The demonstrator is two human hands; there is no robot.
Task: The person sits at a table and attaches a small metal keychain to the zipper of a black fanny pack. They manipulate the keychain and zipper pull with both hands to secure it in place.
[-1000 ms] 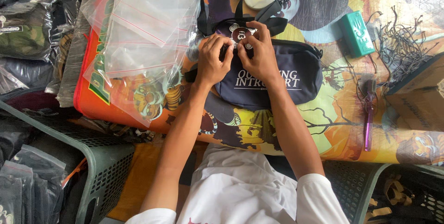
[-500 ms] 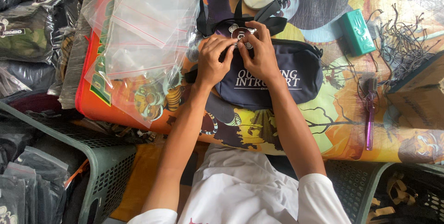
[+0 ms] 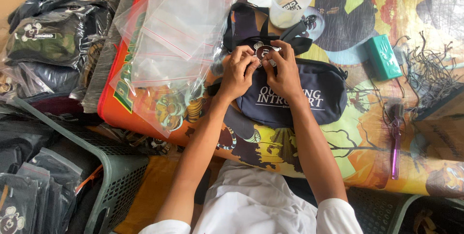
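Pinching a small round tag [image 3: 261, 52] between both hands — left hand [image 3: 238, 74], right hand [image 3: 284, 72] — just above the dark pouch [image 3: 295, 99]; fastening it seemingly underway, needing fine fingertip alignment next.

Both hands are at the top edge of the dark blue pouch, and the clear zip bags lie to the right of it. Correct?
Not quite. In the head view both hands, left hand and right hand, are at the top edge of the dark blue pouch, but the clear zip bags lie to its left.
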